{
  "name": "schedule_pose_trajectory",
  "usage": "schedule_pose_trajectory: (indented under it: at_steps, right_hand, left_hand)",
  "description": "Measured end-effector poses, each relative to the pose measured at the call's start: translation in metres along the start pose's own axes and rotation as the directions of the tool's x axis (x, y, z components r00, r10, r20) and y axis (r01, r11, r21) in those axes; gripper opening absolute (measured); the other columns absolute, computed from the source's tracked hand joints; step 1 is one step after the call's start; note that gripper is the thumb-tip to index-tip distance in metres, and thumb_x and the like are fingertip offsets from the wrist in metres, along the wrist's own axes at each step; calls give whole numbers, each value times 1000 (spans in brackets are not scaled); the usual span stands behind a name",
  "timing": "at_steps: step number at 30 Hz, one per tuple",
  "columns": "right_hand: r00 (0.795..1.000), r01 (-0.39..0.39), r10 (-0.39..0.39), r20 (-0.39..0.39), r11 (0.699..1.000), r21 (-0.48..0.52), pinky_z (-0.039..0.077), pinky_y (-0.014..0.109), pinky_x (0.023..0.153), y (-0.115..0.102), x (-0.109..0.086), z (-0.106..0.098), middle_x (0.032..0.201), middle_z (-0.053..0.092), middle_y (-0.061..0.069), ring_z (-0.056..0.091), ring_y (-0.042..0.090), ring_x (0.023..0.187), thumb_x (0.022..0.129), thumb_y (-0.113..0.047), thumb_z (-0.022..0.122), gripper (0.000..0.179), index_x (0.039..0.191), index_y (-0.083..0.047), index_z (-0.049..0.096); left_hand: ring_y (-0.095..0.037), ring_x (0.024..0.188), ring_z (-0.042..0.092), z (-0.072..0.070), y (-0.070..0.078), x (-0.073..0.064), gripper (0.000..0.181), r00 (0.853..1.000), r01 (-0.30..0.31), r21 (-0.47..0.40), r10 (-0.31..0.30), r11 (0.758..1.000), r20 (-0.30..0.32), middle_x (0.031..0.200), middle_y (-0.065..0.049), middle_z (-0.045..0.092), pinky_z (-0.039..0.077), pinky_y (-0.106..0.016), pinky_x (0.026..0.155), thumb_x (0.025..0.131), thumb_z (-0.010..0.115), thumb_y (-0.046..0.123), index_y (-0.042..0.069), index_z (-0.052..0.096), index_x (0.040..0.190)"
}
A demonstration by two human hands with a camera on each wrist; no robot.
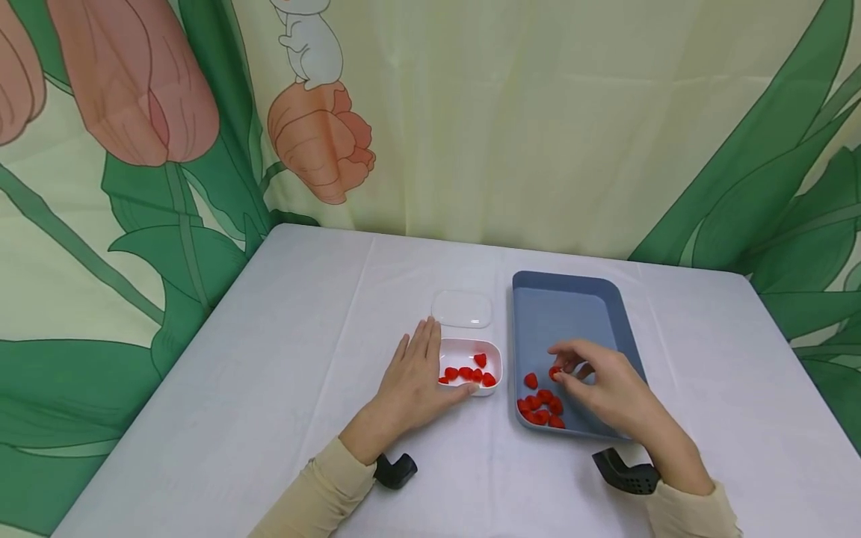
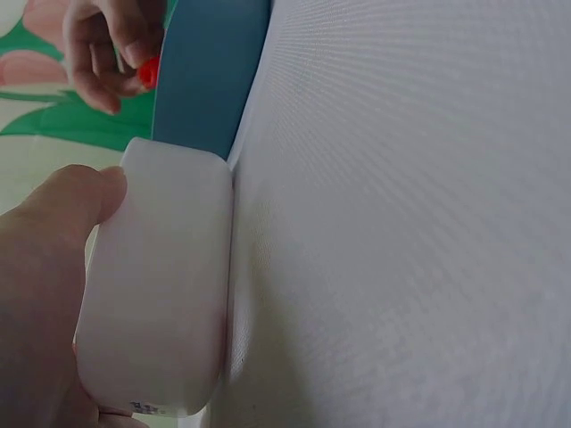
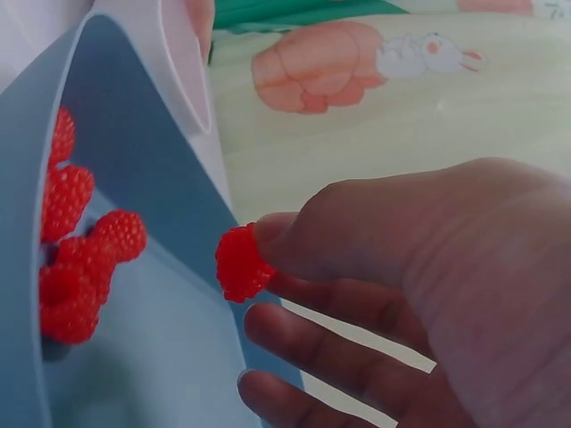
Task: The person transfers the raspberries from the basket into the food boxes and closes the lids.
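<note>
My right hand (image 1: 602,385) pinches a red raspberry (image 3: 239,266) between thumb and fingertips, raised over the blue tray (image 1: 561,306). Several more raspberries (image 1: 541,407) lie bunched in the tray's near left corner. At the tray's left stands a small white box (image 1: 496,351), with several raspberries (image 1: 466,373) scattered in it. Along the box's left end lie the straight fingers of my left hand (image 1: 417,381); its thumb (image 2: 109,192) stretches along the near side and touches the rim. In the left wrist view, the box's outer wall hides what is inside.
Behind the box, a clear lid (image 1: 461,308) lies flat on the white tablecloth (image 1: 269,359). A printed curtain (image 1: 504,134) hangs beyond the table's back edge. Dark wrist mounts (image 1: 395,471) show below both hands.
</note>
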State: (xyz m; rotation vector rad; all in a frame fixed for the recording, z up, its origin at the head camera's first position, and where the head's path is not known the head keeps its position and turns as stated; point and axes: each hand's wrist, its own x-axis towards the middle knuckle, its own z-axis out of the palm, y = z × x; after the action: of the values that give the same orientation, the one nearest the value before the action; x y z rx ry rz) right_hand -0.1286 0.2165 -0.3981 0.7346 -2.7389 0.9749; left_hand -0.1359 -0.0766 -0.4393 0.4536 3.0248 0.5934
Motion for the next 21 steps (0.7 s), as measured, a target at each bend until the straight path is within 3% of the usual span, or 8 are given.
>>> schedule_pose_trajectory:
  at_steps: [21]
  right_hand:
    - [1000,31,-31,4,1000,4,58,28,69,-17,22,10,94,69,-2,61,7,79,82,1,75,33,114,-5,67]
  left_hand:
    - [-29,154,17,1,0,0,108,1000,-6,13,6,1000,-5,166,-13,19,17,-50,124,82,61,67,2,18,157]
